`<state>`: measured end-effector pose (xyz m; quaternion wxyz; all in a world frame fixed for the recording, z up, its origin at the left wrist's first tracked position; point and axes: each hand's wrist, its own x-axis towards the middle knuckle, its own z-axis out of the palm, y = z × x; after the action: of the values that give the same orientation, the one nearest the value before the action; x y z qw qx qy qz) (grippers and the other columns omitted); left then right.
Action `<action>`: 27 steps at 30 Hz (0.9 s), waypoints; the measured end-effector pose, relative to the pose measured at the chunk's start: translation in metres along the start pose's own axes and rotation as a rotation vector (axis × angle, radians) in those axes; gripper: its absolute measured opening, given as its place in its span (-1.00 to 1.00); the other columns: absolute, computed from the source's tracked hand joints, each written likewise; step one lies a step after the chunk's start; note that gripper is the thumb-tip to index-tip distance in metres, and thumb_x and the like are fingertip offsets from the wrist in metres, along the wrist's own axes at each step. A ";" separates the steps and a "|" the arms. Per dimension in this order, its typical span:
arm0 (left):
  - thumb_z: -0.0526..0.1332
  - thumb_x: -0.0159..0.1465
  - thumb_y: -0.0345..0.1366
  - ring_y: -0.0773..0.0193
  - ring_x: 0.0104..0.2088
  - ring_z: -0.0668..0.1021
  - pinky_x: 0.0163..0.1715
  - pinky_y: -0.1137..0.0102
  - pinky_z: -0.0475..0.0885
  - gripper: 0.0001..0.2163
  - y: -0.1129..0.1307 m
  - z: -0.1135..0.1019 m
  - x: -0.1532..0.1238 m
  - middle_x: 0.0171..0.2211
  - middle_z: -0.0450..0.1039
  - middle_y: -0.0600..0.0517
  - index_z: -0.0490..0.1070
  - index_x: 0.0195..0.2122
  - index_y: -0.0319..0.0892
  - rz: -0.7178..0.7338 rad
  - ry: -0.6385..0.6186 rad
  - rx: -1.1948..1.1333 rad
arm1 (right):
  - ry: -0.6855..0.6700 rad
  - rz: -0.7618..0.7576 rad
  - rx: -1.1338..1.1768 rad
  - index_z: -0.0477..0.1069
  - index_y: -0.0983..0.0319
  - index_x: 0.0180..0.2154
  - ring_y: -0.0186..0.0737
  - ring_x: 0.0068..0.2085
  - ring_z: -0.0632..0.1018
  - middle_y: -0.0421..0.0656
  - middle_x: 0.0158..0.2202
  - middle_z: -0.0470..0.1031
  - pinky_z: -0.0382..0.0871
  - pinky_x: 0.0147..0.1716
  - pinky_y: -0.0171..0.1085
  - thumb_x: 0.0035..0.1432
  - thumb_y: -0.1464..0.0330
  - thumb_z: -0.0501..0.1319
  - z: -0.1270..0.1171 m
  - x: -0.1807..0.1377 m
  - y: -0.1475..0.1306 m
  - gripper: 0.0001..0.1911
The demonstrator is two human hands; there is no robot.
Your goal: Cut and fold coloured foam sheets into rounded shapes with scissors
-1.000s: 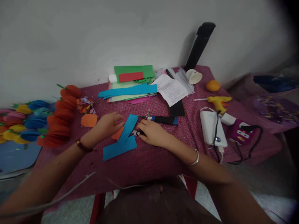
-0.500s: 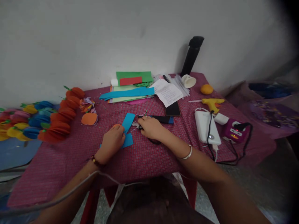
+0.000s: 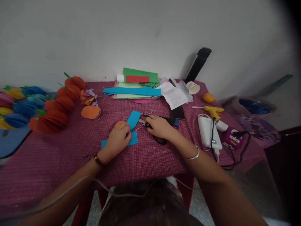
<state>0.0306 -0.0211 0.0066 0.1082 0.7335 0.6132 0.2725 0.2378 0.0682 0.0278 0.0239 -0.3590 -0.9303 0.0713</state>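
Note:
My left hand (image 3: 118, 137) is closed on a blue paper strip (image 3: 134, 120) whose free end sticks up past the fingers. An orange paper edge (image 3: 120, 122) shows behind its knuckles. Under this hand a second blue strip (image 3: 134, 138) lies flat on the cloth. My right hand (image 3: 158, 126) is closed over a pair of scissors; the metal blades (image 3: 141, 121) point left toward the strip, and a black handle loop (image 3: 161, 140) shows below the palm. A black and blue tool (image 3: 172, 121) lies just behind that hand, partly covered.
Orange paper cutouts (image 3: 90, 112) and folded paper pumpkins (image 3: 53, 121) are at left. Coloured sheets (image 3: 141, 75), a written page (image 3: 175, 95) and a phone (image 3: 178, 112) lie behind. To the right are a yellow glue gun (image 3: 213, 111), white power bank (image 3: 209, 131) and purple socket box (image 3: 232, 138) with cables.
The camera view has shifted a little, so the whole table appears moved. My left fingers have shifted slightly on the blue strip; my right hand stays at the scissors.

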 end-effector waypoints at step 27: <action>0.31 0.05 -0.15 0.11 -0.28 0.55 -0.15 0.19 0.45 -0.73 -0.102 -0.079 -0.050 -0.33 0.53 0.04 0.43 -0.24 -0.10 -0.570 0.364 -0.523 | -0.191 -0.156 0.262 0.42 0.26 -0.29 -0.28 -0.33 0.48 -0.17 -0.32 0.52 0.20 -0.35 -0.31 0.15 0.42 0.22 -0.013 0.058 -0.060 -0.94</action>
<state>-0.1027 -0.0601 0.0084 0.2516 0.4224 0.7107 0.5032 0.1558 0.0645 0.0495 -0.0126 -0.2712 -0.9361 0.2236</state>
